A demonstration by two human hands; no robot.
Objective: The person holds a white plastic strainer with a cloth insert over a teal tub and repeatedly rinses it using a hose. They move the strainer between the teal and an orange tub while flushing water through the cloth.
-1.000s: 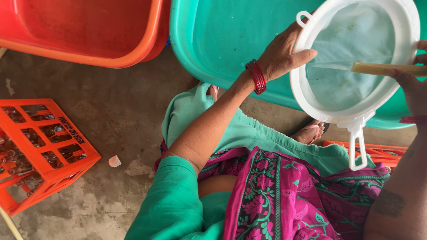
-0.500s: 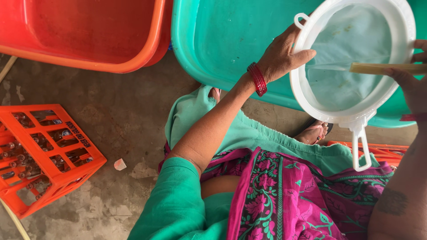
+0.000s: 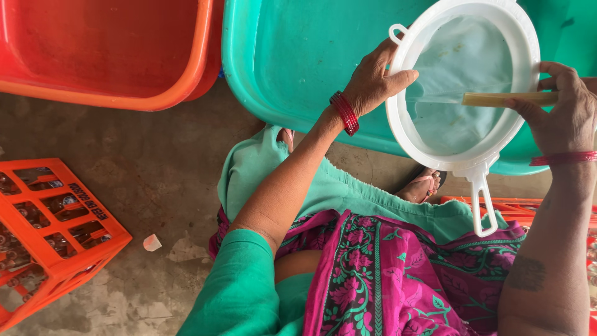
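My left hand grips the left rim of a round white plastic sieve with a fine mesh, held over the edge of a large teal tub. The sieve's handle points down toward my lap. My right hand holds a flat pale stick that lies across the mesh from the right. Red bangles circle both wrists. My green sleeve and a magenta patterned cloth fill the lower part of the view.
An orange-red tub stands at top left beside the teal one. An orange crate with bottles sits on the concrete floor at left. A small pale scrap lies near it. A sandalled foot shows under the sieve.
The view has shifted slightly, so the crate and floor sit a little to the right. Both hands, the sieve and the stick keep the same hold and place.
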